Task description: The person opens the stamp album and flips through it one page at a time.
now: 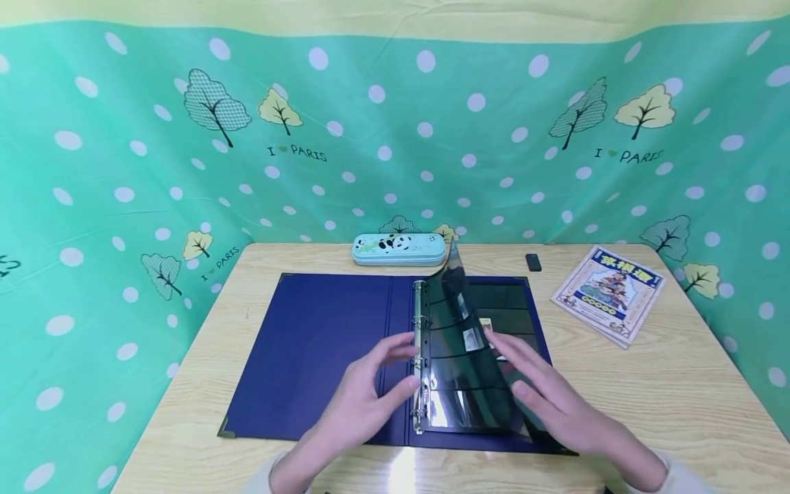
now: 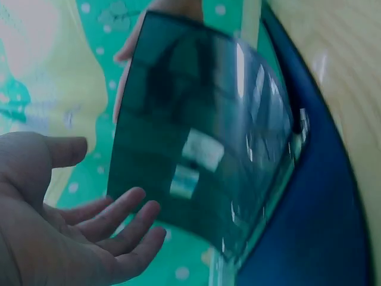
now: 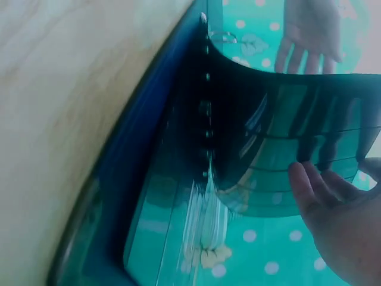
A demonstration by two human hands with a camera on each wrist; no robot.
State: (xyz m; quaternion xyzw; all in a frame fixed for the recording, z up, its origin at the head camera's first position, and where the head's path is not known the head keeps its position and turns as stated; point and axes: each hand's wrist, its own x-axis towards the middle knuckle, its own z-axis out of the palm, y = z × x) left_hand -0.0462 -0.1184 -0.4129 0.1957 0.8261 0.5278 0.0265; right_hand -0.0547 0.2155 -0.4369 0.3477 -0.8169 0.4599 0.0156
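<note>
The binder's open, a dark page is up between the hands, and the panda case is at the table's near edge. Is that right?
No: the head view shows the panda case at the far edge of the table. The binder is open, and a dark page is up between left hand and right hand.

Two hands point(image 1: 364, 391), one binder point(image 1: 321, 343), at least two pages point(image 1: 453, 374), one pencil case point(image 1: 398, 250), one black object point(image 1: 533, 262), one booklet pile point(image 1: 609, 295).

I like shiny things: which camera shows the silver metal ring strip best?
The head view: the silver metal ring strip shows clearly, nearly end to end. The left wrist view shows it blurred and slanted; the right wrist view, only a small part.
</note>
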